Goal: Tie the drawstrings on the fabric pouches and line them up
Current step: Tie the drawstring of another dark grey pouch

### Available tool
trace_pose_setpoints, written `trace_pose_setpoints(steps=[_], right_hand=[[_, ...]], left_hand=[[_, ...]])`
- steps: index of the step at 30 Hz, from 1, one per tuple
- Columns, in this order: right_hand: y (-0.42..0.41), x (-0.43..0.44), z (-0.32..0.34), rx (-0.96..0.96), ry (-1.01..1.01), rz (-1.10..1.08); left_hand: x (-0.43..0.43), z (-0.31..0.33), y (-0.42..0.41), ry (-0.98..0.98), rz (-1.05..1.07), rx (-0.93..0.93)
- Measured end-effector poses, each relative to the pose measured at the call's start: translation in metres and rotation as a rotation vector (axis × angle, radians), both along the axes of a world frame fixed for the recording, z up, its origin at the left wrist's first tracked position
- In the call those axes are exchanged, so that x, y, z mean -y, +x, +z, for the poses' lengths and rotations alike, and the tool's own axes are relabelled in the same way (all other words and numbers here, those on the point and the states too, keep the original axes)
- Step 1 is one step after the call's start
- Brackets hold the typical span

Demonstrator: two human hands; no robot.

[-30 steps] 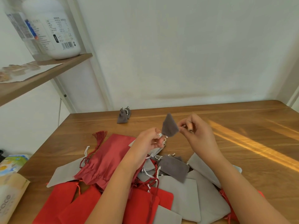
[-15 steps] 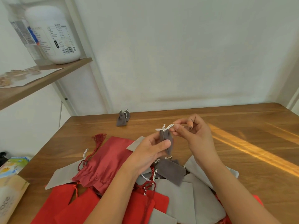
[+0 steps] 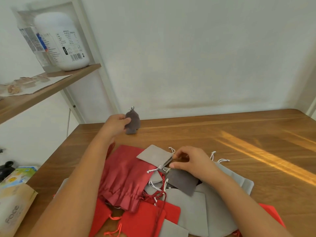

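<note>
Wooden table (image 3: 239, 134) by white wall (image 3: 188, 57): left hand (image 3: 116, 124) grips dark pouch (image 3: 134, 120), right hand (image 3: 189, 161) pinches light grey pouch (image 3: 154, 155).

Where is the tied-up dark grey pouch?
Head view: the dark grey pouch is in the left hand, at the far left of the table by the wall, beyond the pouch pile.

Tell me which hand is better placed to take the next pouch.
Right hand: its fingertips are at the light grey pouch on the pile. The left hand holds the dark grey pouch far from the pile.
</note>
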State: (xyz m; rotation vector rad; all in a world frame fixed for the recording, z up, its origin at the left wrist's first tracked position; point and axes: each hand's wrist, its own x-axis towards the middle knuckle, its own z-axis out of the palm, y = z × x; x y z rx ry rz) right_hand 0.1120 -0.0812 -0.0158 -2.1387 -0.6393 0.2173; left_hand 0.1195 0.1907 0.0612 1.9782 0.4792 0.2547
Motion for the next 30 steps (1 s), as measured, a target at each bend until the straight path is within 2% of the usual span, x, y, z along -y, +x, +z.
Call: trace_pose_setpoints(steps=[3, 10, 18, 22, 30], right_hand=[[0.001, 0.002, 0.000, -0.004, -0.039, 0.045], [0.006, 0.002, -0.004, 0.078, -0.124, 0.136], [0.009, 0.001, -0.008, 0.108, -0.122, 0.142], [0.009, 0.002, -0.007, 0.104, -0.137, 0.155], [0.011, 0.001, -0.008, 0.114, -0.155, 0.159]], left_hand=[[-0.024, -0.009, 0.020, 0.131, 0.033, -0.055], [-0.041, -0.051, 0.040, -0.016, 0.103, -0.277], [-0.044, -0.055, 0.051, 0.041, 0.233, -0.309], [-0.044, -0.047, 0.057, -0.045, 0.203, -0.356], [-0.060, -0.056, 0.064, 0.018, 0.157, -0.396]])
